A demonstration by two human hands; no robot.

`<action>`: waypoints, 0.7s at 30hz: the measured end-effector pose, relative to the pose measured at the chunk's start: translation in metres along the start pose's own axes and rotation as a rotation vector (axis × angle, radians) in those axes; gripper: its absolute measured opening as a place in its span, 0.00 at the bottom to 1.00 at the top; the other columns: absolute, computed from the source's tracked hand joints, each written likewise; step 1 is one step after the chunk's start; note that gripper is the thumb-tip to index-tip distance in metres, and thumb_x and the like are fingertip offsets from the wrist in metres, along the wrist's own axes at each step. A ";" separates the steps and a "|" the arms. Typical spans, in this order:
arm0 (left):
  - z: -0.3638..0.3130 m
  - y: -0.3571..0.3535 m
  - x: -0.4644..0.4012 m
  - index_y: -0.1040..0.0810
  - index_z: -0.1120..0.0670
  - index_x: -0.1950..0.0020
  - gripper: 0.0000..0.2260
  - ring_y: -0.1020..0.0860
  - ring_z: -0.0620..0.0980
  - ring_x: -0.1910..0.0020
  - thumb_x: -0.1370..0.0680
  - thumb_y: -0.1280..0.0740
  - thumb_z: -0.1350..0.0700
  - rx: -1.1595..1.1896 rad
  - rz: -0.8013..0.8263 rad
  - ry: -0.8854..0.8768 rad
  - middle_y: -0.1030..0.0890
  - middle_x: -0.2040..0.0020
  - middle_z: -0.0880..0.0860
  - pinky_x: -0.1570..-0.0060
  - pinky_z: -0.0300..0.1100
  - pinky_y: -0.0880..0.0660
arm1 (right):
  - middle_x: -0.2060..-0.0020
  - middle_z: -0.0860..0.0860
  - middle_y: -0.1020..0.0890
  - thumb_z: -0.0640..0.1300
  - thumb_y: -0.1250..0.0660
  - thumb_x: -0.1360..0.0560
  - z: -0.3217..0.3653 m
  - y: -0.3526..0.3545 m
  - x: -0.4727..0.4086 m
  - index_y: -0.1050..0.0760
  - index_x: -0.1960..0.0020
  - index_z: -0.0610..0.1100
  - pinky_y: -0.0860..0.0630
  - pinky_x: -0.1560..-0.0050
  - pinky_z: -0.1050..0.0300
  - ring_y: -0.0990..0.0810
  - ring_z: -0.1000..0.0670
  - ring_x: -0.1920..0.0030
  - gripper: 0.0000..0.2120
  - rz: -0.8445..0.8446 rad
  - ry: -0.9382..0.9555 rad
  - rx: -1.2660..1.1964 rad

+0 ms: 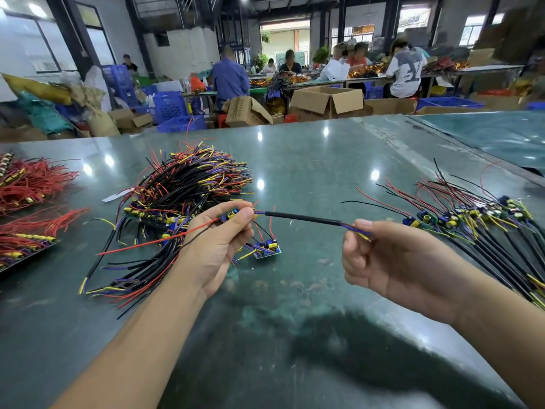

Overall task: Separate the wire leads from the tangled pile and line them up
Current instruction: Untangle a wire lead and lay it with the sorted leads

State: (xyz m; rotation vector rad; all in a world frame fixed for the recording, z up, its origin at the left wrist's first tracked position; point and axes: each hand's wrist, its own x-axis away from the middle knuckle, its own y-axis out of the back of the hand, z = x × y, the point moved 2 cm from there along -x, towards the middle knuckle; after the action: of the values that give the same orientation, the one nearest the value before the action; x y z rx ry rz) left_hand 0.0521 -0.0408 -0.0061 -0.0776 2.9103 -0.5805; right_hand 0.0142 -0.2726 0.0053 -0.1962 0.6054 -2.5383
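Observation:
One wire lead [303, 219], a black sleeved cable with a small circuit board at one end, is stretched level between my hands above the table. My left hand [219, 243] pinches its board end, with red and black wires trailing left. My right hand [383, 261] pinches the blue and yellow tips at its other end. The tangled pile [188, 196] of black, red, yellow and purple leads lies behind my left hand. A lined-up row of leads [472, 222] lies to the right, boards side by side. A single loose board [267, 249] lies on the table between my hands.
The green glossy table [309, 160] carries red wire bundles [26, 184] at the far left. Beyond the table's far edge stand cardboard boxes [327, 101] and blue crates [169, 106], and people sit at other benches in the background.

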 end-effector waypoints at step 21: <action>-0.001 0.006 -0.002 0.15 0.55 0.63 0.04 0.22 0.43 0.71 0.34 0.29 0.62 -0.040 -0.047 0.024 0.18 0.67 0.51 0.66 0.33 0.23 | 0.76 0.55 0.37 0.46 0.37 0.22 0.000 0.001 0.003 0.35 0.71 0.45 0.43 0.71 0.64 0.40 0.57 0.73 0.19 -0.136 0.432 1.243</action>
State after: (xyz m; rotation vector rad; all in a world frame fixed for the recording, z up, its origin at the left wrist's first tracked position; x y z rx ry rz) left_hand 0.0538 -0.0352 -0.0072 -0.1455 2.9509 -0.5337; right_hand 0.0127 -0.2751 0.0051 0.7688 -0.9149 -2.5941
